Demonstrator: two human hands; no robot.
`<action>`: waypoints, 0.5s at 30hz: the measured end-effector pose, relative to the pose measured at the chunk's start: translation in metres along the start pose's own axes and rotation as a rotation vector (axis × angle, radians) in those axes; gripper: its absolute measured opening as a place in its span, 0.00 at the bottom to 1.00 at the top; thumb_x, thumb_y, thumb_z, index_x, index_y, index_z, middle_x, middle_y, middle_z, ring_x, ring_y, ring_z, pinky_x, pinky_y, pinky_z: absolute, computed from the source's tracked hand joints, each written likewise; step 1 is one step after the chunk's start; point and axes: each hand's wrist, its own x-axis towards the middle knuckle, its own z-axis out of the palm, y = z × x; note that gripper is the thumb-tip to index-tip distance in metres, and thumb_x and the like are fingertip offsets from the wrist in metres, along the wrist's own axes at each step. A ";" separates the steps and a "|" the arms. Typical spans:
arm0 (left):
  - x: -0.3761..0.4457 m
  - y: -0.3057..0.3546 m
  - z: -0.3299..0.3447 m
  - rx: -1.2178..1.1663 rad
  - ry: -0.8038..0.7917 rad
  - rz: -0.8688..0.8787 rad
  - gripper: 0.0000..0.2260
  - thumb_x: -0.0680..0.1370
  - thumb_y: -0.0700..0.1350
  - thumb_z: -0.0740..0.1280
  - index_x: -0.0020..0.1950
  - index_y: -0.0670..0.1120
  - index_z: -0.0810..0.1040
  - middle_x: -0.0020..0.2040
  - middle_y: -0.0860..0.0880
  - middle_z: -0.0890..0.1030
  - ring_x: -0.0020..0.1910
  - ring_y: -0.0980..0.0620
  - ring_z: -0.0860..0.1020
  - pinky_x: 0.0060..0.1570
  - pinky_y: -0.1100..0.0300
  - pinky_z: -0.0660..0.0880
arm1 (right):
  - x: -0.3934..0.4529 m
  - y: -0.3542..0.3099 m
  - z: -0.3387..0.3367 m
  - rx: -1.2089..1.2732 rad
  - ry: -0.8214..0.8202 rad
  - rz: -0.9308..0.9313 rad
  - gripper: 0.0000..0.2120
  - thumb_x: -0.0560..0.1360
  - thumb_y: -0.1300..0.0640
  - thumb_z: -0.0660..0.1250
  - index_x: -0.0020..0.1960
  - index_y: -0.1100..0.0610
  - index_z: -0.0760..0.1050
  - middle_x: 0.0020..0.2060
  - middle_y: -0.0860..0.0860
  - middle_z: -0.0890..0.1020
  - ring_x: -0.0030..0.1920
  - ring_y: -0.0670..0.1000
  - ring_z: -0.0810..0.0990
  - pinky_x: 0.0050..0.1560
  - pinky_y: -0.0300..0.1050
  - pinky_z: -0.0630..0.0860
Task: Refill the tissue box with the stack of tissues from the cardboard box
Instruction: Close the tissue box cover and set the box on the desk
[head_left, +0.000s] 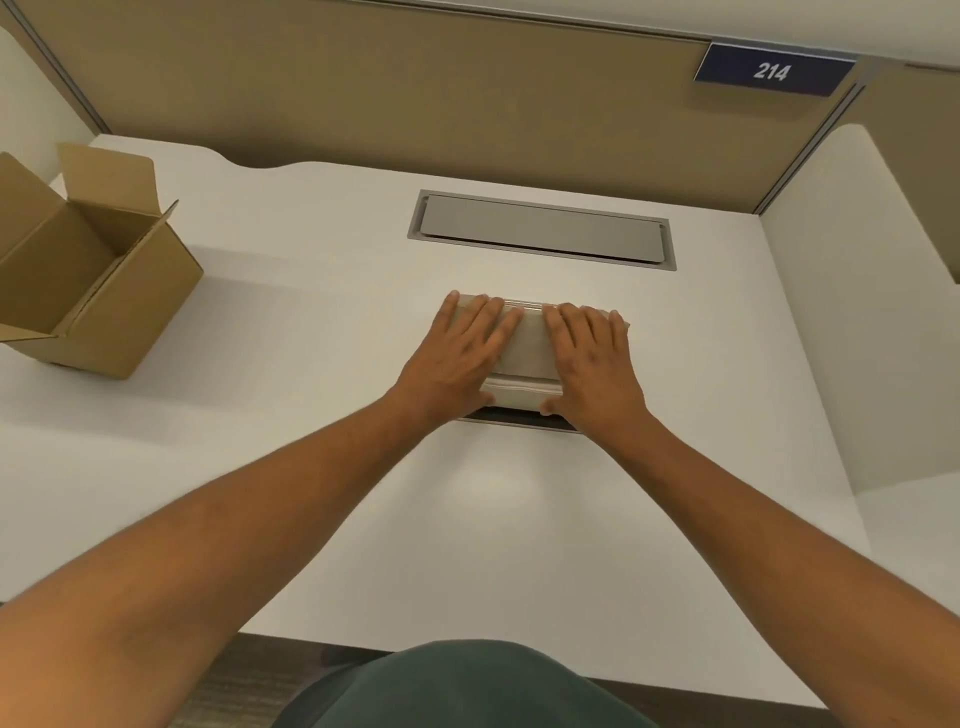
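Note:
A beige tissue box (525, 340) lies in the middle of the white desk (311, 415). Both my hands rest on top of it, fingers spread flat and thumbs on its near side. My left hand (460, 356) covers its left half and my right hand (592, 361) its right half. Between my thumbs a paler band (522, 393) shows beneath the beige top, likely the stack of tissues. Below that lies a dark strip (519, 418), the box's base. The cardboard box (111, 306) stands open at the far left, and the part of its inside that I can see holds nothing.
A grey cable-tray lid (540, 228) is set into the desk just behind the tissue box. A tan partition (415, 93) with a blue "214" sign (773, 70) closes the back. A white side panel (857, 312) bounds the right. The desk's near edge runs by my body.

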 end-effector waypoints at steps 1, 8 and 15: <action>0.002 0.000 0.000 -0.011 0.026 0.005 0.52 0.69 0.56 0.83 0.85 0.41 0.62 0.79 0.38 0.72 0.79 0.36 0.70 0.82 0.37 0.62 | -0.001 0.002 0.002 -0.007 0.016 0.004 0.56 0.60 0.44 0.85 0.80 0.58 0.63 0.74 0.58 0.71 0.72 0.62 0.70 0.78 0.63 0.61; -0.006 0.004 0.007 -0.056 0.068 0.020 0.39 0.70 0.50 0.82 0.77 0.41 0.72 0.71 0.38 0.77 0.70 0.36 0.76 0.68 0.42 0.74 | -0.012 0.007 0.017 0.037 0.033 -0.015 0.45 0.65 0.53 0.84 0.76 0.57 0.68 0.73 0.59 0.74 0.72 0.63 0.72 0.76 0.62 0.65; -0.021 0.005 0.017 -0.072 0.073 0.026 0.43 0.71 0.54 0.83 0.81 0.43 0.68 0.76 0.38 0.75 0.75 0.36 0.74 0.73 0.41 0.70 | -0.025 0.006 0.032 0.048 0.075 -0.025 0.46 0.66 0.55 0.85 0.79 0.57 0.68 0.74 0.61 0.74 0.73 0.64 0.72 0.73 0.62 0.68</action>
